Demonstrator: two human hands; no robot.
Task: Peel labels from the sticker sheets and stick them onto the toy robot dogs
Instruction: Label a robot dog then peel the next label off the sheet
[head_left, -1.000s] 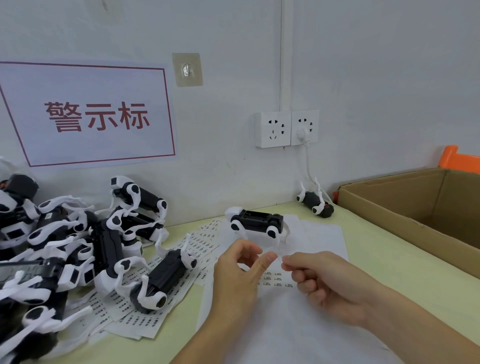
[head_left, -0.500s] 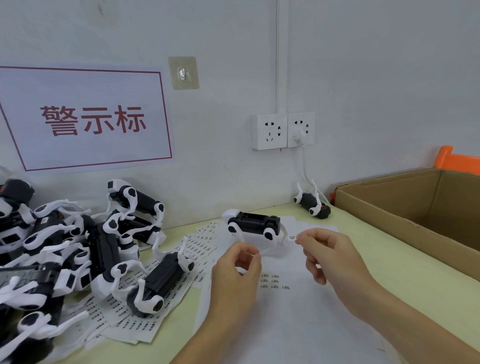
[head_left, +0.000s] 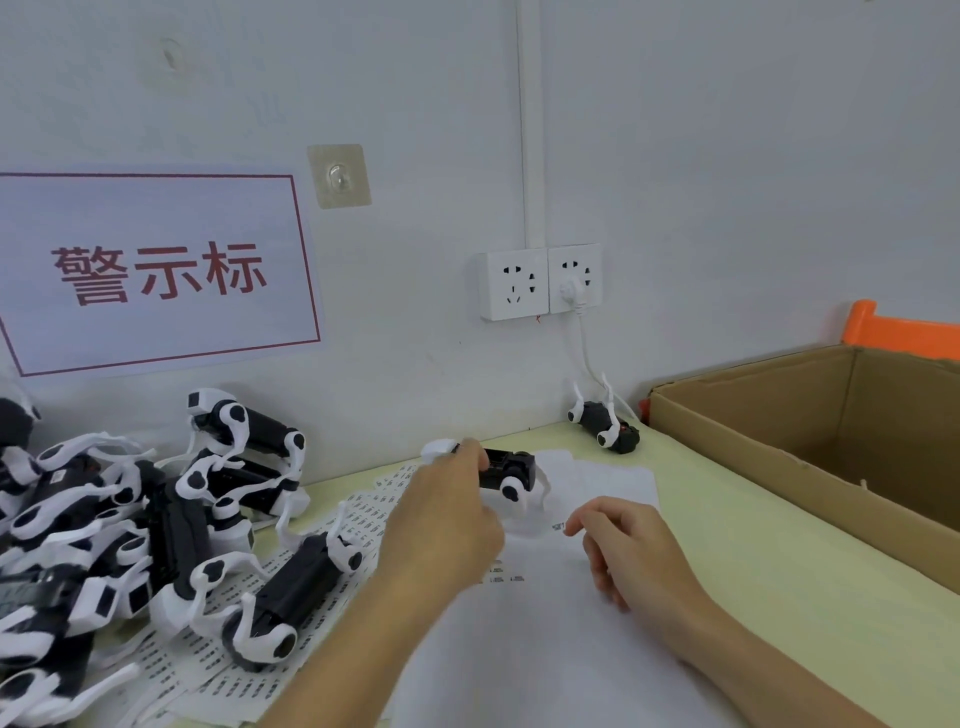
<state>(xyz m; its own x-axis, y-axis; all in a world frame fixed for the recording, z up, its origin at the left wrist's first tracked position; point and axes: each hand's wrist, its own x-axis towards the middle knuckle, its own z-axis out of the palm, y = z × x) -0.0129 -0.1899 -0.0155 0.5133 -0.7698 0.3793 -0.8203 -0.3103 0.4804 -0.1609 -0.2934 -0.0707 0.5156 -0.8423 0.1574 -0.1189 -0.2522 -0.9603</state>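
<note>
Now left hand (head_left: 451, 512) grips the black-and-white plastic toy dog (head_left: 511, 475); right hand (head_left: 631, 551), just beside it, pinches a small white label (head_left: 559, 526).

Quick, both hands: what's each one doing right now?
Left hand: gripping the toy robot dog on the sheet.
Right hand: pinching a small peeled label.

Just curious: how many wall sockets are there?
2. Both are side by side on the wall behind the table: the left socket is free, and the right socket has a white plug in it.
</note>
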